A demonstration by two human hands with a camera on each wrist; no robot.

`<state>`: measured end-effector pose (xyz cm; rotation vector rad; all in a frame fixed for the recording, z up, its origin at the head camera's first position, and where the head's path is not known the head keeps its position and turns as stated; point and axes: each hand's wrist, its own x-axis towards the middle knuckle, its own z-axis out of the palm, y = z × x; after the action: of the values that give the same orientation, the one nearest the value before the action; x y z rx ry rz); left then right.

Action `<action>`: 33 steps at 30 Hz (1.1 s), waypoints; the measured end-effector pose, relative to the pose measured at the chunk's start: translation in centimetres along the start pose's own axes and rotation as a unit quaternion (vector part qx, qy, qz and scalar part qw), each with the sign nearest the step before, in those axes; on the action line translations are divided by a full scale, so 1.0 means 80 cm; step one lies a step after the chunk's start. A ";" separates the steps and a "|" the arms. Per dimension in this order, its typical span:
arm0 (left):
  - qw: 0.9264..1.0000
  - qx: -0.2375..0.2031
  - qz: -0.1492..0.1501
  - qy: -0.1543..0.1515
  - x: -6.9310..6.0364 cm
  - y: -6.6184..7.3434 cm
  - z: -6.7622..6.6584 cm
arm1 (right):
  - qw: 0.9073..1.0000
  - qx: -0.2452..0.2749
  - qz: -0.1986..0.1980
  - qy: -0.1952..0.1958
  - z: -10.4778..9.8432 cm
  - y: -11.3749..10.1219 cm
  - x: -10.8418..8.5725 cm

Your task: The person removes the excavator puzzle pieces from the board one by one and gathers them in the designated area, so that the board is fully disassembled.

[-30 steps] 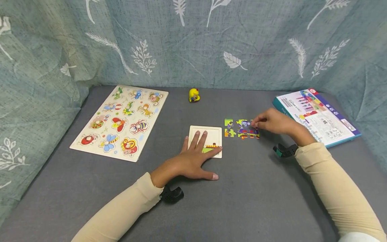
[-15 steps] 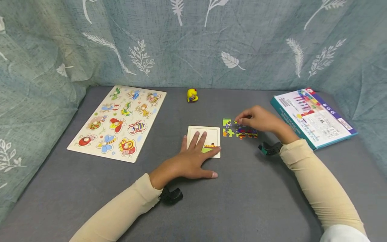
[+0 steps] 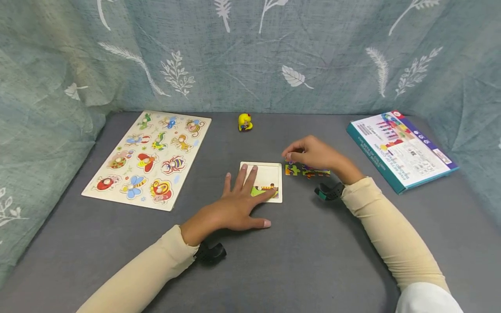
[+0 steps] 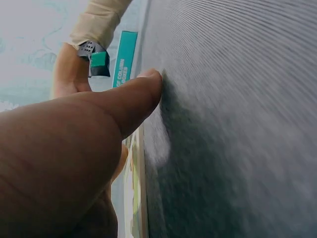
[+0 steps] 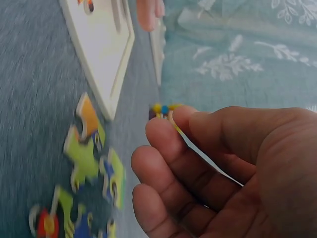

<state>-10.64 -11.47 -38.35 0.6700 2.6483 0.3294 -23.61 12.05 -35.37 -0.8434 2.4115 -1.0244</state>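
In the head view, the left hand (image 3: pixel 238 211) lies open, fingers spread over a square puzzle frame (image 3: pixel 270 174) around the middle of the table (image 3: pixel 297 261), covering its lower left corner. Just beside the frame's right edge, puzzle pieces (image 3: pixel 292 170) lie under the right hand (image 3: pixel 315 153), whose thumb and fingertips meet. An insect board (image 3: pixel 159 153) lies toward the table's back left corner, a yellow figurine (image 3: pixel 245 122) stands near the back edge, and a box (image 3: pixel 403 150) rests toward the back right corner.

In the left wrist view, the thumb reaches out beyond the frame's side; whether its tip touches the table I can't tell.

In the right wrist view, a thin yellowish edge, apparently a pinched piece (image 5: pixel 176 124), shows between thumb and index finger, above the table and near the frame's corner.
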 end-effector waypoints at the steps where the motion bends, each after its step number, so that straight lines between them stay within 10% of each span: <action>1: 1.000 0.001 -0.002 0.002 -0.002 -0.002 -0.001 | 1.000 0.008 0.001 -0.003 0.002 -0.002 0.002; 12: 0.998 -0.036 0.050 -0.031 -0.032 -0.031 -0.012 | 0.999 0.042 -0.011 -0.023 0.031 -0.026 0.022; 33: 0.997 -0.046 0.046 -0.029 -0.035 -0.043 -0.001 | 0.991 0.082 -0.063 -0.087 0.074 -0.035 0.042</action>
<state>-9.81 -15.81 -38.46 0.7614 2.5352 0.4491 -21.80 5.29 -37.55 -0.9923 2.1201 -1.1299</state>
